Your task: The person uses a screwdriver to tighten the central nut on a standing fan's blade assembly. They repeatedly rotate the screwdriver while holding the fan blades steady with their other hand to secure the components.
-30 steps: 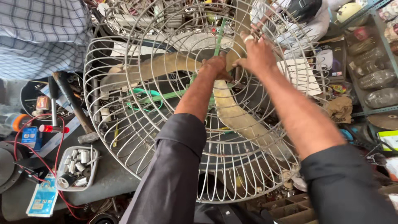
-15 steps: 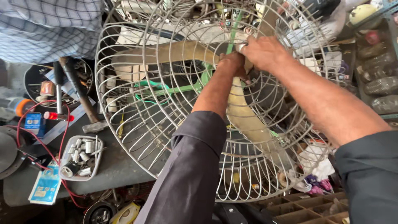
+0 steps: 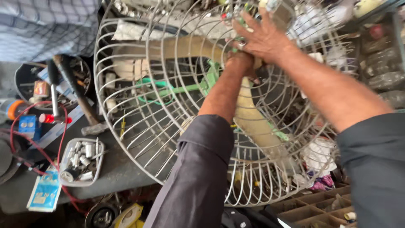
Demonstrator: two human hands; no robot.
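Observation:
A round wire fan guard (image 3: 139,139) fills the middle of the view, with beige fan blades (image 3: 253,118) behind its wires. My left hand (image 3: 239,63) reaches to the hub at the guard's centre and is closed in a fist there. My right hand (image 3: 261,38), wearing a ring, lies over the left fist with its fingers spread onto the centre wires. What the left fist grips is hidden under the right hand. A green frame piece (image 3: 185,89) shows through the wires left of the hub.
A hammer (image 3: 80,103) lies left of the guard. Near it are a clear tray of small metal parts (image 3: 80,161), red wires (image 3: 25,141) and a blue packet (image 3: 44,192). A person's checked shirt (image 3: 42,25) is at top left. A wooden compartment box (image 3: 312,207) sits bottom right.
Both hands have stayed at the hub, and the right hand has slid on top of the left fist. The view has shifted, so the guard sits further right.

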